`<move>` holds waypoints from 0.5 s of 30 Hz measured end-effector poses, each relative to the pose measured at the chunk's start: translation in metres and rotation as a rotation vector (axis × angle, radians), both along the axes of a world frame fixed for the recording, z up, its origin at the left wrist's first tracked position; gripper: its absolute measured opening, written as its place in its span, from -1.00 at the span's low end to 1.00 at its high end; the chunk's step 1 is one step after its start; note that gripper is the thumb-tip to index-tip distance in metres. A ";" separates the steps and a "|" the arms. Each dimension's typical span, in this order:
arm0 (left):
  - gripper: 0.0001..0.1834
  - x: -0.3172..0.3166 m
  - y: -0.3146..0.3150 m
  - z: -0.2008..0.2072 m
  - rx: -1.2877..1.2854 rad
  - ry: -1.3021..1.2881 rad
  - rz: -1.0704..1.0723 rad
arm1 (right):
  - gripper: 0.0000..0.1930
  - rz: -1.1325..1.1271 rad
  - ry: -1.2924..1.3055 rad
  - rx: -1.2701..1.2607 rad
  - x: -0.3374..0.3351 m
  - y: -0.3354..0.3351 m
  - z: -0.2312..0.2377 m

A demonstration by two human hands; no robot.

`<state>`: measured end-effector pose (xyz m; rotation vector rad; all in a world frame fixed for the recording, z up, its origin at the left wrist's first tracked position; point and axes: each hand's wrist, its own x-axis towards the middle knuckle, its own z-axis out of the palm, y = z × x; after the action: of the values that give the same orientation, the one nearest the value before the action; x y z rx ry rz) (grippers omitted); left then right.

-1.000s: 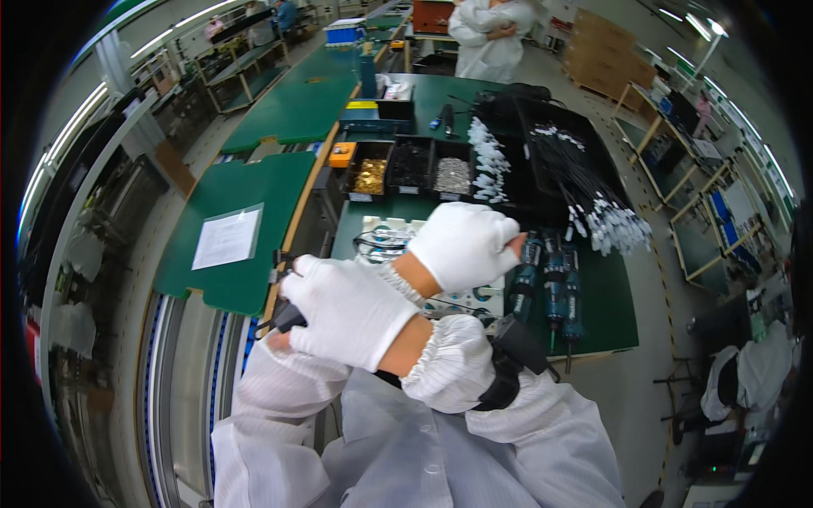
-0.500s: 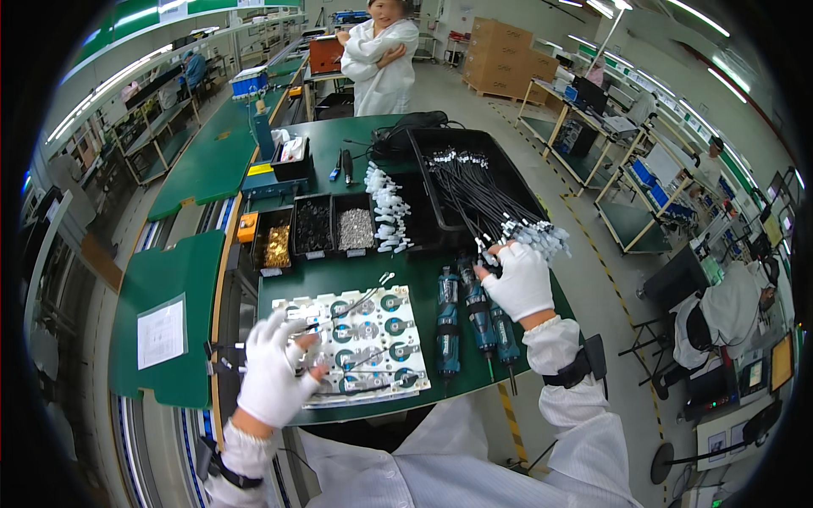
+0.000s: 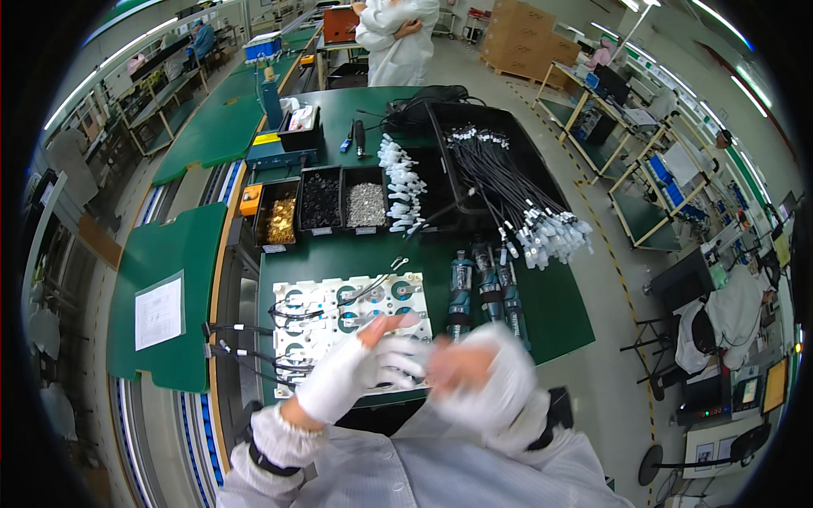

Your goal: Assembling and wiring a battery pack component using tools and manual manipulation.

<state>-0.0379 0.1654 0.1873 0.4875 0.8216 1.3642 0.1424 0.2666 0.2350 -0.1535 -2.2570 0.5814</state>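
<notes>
Both hands, in white fingerless gloves, are close together above the near edge of a white battery-holder-like plate (image 3: 326, 292) with round openings and metal strips. My left hand (image 3: 364, 368) has its fingers apart, with nothing visible in them. Beside it, my right hand (image 3: 483, 372) is smeared by motion; its fingers and anything in them cannot be made out. Black cables (image 3: 246, 328) with white markers lie across the plate's left side and overhang it. Another short cable with ring ends (image 3: 398, 264) rests at the plate's far edge. The hands hide part of the plate.
Teal power screwdrivers (image 3: 460, 292) lie right of the plate. Behind are bins of brass parts (image 3: 280, 222), black parts (image 3: 320, 201) and silver parts (image 3: 366, 205), white connectors (image 3: 401, 182), and a black tray (image 3: 538, 161) of cables. A person (image 3: 396, 38) stands beyond the table.
My right hand has come back from the cable bundle by the black tray to beside my left hand. My left hand has moved right across the plate. The view has shifted slightly.
</notes>
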 end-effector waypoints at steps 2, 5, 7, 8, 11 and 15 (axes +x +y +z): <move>-0.32 -0.004 0.017 0.021 -0.062 -0.234 0.000 | -0.60 0.374 0.108 0.072 0.002 -0.032 -0.043; -0.64 -0.039 0.011 0.028 -0.041 -0.207 0.217 | -0.62 0.473 0.154 0.001 -0.003 -0.067 -0.057; -0.77 -0.072 0.010 0.034 -0.041 -0.085 0.357 | -0.66 0.520 0.144 -0.017 0.004 -0.076 -0.076; -0.80 -0.086 0.006 0.038 -0.066 0.019 0.489 | -0.67 0.621 0.050 -0.040 0.012 -0.083 -0.084; -0.79 -0.147 -0.006 0.046 -0.067 0.211 0.835 | -0.73 0.775 -0.153 -0.146 0.027 -0.098 -0.111; -0.74 -0.146 -0.007 0.036 -0.210 0.752 1.010 | -0.69 0.803 -0.483 -0.218 0.036 -0.086 -0.119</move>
<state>-0.1841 0.1581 0.2228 0.4267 1.9868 1.9907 0.1780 0.1806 0.1163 0.5965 -2.6811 1.3240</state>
